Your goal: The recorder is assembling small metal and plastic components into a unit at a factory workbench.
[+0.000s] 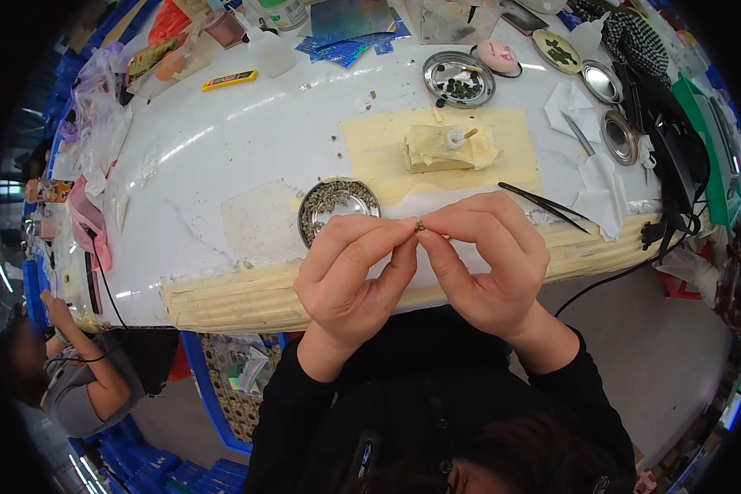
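In front of my chest, over the table's near edge, my left hand (356, 267) and my right hand (492, 262) meet fingertip to fingertip. Both pinch a tiny brownish-gold piece (420, 226) between thumb and forefinger. Its exact kind is too small to make out. Just beyond my left hand is a round metal dish (362, 191) with many small greyish bits, its near side partly hidden by my fingers. Right of my right hand lie black tweezers (543, 206). Farther back stands a tape-wrapped block (436, 165) with a small white cup (455, 140) on top.
A metal plate (459, 80) with dark green bits sits at the back right, near a pink rounded case (497, 56). White tissues (601, 198) lie at right. A yellow-handled cutter (230, 80) rests at back left. Another person's arm (86, 346) is at far left.
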Demonstrator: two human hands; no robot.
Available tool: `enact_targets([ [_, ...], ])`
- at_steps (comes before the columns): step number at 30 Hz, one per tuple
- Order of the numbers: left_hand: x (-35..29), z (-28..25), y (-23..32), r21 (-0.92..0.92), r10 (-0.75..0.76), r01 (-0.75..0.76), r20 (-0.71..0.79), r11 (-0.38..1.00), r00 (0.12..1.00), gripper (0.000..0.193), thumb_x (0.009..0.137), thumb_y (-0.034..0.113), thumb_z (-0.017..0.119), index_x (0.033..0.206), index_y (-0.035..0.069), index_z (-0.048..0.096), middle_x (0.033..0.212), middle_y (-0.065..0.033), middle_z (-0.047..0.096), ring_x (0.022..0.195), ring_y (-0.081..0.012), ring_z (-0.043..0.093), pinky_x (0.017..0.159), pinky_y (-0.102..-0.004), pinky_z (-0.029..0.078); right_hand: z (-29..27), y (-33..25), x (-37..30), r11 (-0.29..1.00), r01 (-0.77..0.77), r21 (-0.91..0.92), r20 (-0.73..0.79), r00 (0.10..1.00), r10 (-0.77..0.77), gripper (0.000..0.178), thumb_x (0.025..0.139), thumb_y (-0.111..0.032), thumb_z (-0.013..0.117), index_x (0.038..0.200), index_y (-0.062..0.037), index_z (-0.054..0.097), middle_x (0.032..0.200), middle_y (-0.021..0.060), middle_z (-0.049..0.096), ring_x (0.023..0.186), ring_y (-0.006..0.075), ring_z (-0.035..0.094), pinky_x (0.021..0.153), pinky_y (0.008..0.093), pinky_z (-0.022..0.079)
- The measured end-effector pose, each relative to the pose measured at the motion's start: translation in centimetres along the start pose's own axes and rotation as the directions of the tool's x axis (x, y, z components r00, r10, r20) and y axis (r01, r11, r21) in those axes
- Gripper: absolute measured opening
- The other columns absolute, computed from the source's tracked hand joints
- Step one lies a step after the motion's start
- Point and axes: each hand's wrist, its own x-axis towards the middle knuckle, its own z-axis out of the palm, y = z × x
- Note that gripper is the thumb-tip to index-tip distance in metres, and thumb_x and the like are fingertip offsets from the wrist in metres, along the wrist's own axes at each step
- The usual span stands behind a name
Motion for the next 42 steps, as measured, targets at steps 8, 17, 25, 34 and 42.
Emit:
enact_targets([
  [8,-0.05,0.00,-0.01,-0.025,-0.040,0.040,-0.008,0.999,0.999,0.025,0.070,-0.011,0.075,0.092,-0.001,0.071,0.083,-0.0092,0.067,0.070,-0.0185,0.064,0.059,-0.0264,0.050,-0.05,0.03,-0.13,0.969,-0.170,0.180,0.015,0.985,0.170,0.011,0.077,0.001,0.073,0.086,-0.0021,0.068,0.077,0.0083,0.065,0.067,0.0212,0.062,0.058,0.0293,0.048],
  [17,0.03,0.10,-0.07,-0.021,-0.039,0.039,-0.009,0.999,0.999,0.025,0.070,-0.011,0.075,0.092,-0.001,0.071,0.082,-0.0088,0.067,0.069,-0.0183,0.063,0.059,-0.0264,0.049,0.19,0.11,-0.09,0.988,-0.073,0.135,-0.023,0.997,0.076,0.014,0.076,0.002,0.074,0.088,-0.0025,0.069,0.078,0.0073,0.065,0.067,0.0191,0.062,0.058,0.0276,0.048],
  [25,-0.05,-0.01,0.03,-0.038,-0.042,0.043,0.007,0.998,0.999,0.024,0.070,-0.011,0.075,0.091,-0.002,0.070,0.082,-0.0089,0.068,0.070,-0.0187,0.063,0.060,-0.0268,0.050,0.11,0.31,-0.31,0.949,-0.233,0.211,0.042,0.973,0.229,0.013,0.079,0.001,0.072,0.091,-0.0003,0.068,0.079,0.0082,0.065,0.068,0.0185,0.063,0.060,0.0267,0.048],
  [34,-0.08,-0.25,0.07,-0.020,-0.042,0.042,0.034,0.999,0.999,0.024,0.073,-0.014,0.071,0.095,-0.005,0.070,0.087,-0.0112,0.066,0.075,-0.0175,0.063,0.065,-0.0260,0.048,-0.19,-0.10,-0.18,0.964,-0.135,0.230,0.027,0.991,0.133,0.012,0.077,0.001,0.073,0.088,-0.0004,0.069,0.079,0.0094,0.066,0.069,0.0198,0.064,0.061,0.0277,0.049],
  [42,-0.09,-0.08,-0.02,-0.063,-0.053,0.054,0.018,0.997,0.998,0.023,0.070,-0.010,0.075,0.091,-0.002,0.071,0.083,-0.0088,0.068,0.070,-0.0186,0.063,0.060,-0.0269,0.050,0.08,0.44,-0.54,0.924,-0.267,0.275,0.061,0.964,0.260,0.010,0.081,0.000,0.071,0.090,0.0002,0.067,0.080,0.0073,0.066,0.068,0.0162,0.062,0.062,0.0263,0.049],
])
